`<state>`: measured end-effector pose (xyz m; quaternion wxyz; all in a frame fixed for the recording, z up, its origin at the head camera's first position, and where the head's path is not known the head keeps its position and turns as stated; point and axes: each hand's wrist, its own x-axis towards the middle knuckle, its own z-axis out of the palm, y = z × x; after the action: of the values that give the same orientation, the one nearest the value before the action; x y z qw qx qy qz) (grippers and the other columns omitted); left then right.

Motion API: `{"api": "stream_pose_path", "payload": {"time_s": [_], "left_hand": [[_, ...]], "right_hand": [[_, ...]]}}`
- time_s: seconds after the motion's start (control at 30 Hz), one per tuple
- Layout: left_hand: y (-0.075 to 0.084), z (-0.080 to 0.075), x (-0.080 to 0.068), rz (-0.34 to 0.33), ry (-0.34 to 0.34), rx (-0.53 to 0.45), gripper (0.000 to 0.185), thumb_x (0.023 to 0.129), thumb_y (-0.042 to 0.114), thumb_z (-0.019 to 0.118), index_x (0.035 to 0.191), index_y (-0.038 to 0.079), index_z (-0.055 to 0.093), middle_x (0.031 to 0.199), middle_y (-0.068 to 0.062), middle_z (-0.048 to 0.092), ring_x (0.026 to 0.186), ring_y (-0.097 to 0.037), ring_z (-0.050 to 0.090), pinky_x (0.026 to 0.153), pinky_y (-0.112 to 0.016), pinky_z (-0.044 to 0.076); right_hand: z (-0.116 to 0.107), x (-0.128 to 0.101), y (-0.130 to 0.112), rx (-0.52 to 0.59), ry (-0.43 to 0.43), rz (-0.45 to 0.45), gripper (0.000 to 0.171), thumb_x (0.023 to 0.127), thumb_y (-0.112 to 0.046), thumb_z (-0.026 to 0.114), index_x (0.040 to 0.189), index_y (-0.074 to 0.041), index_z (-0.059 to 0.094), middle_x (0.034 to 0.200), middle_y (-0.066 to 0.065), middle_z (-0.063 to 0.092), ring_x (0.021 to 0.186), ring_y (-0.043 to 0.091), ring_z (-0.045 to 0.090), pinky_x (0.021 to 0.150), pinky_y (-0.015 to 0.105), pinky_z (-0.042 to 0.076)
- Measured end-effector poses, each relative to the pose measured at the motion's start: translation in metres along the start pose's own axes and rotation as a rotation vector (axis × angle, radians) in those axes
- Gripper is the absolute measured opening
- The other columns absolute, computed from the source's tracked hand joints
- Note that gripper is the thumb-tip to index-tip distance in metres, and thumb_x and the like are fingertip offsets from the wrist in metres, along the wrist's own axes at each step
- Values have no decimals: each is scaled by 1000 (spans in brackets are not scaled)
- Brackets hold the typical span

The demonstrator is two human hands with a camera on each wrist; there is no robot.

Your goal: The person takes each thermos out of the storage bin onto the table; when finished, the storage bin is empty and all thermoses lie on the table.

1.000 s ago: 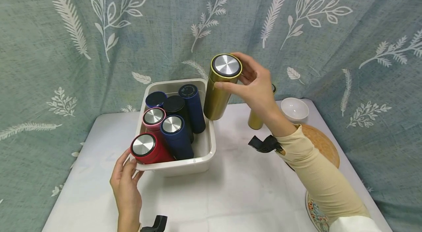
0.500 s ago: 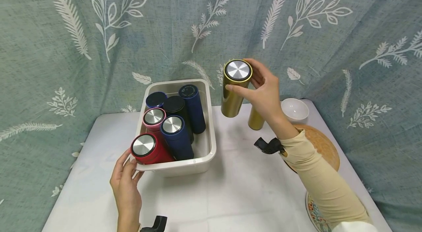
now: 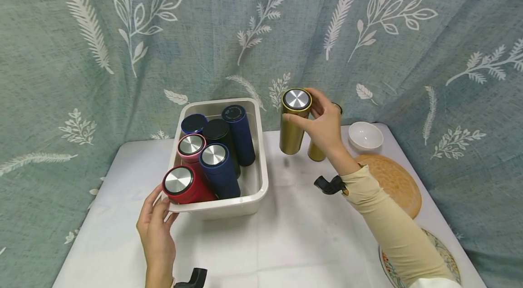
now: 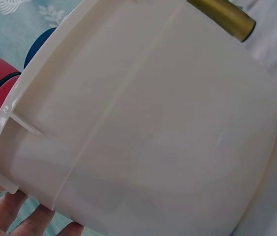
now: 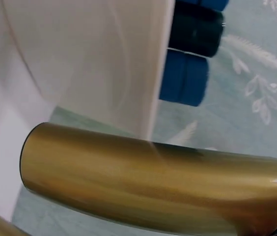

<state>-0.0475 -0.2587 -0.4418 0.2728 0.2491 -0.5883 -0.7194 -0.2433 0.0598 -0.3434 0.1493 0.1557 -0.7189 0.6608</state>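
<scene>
My right hand [image 3: 327,128] grips a gold thermos flask [image 3: 292,136] near its silver-topped lid, thumb in front. The flask is nearly upright, its base close over the table, a small shadow beneath. In the right wrist view the gold body [image 5: 153,182] spans the frame. Partly behind my hand stands a second gold flask [image 3: 316,152]. My left hand [image 3: 158,229] holds the near left corner of a white plastic tub [image 3: 233,209], fingers [image 4: 33,221] under the rim. Inside are several flasks: red [image 3: 201,189] leaning on the corner, pink [image 3: 190,145], black [image 3: 216,129] and blue [image 3: 242,139].
A small white bowl [image 3: 365,136] stands at the back right. In front of it lies a round tan board [image 3: 394,183], and nearer, a patterned plate [image 3: 443,249] partly under the right sleeve. A patterned curtain [image 3: 212,29] hangs behind the white-covered table [image 3: 294,233].
My right hand has carried the gold flask from beside the tub's right rim to the right, then lowered it toward the table. The left hand and tub stay put.
</scene>
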Motion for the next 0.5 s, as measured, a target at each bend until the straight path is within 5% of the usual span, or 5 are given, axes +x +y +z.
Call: {"api": "stream_pose_path", "payload": {"time_s": [0.5], "left_hand": [[1,-1,1,0,-5,-29,35,101,9,53,134,9,62,99,8,74,88,-3,71,72,-19,55]], "right_hand": [[9,-3,34,-117,6,81,73,75,-20,90,138,-9,57,136,14,63,131,24,60,112,32,45]]}}
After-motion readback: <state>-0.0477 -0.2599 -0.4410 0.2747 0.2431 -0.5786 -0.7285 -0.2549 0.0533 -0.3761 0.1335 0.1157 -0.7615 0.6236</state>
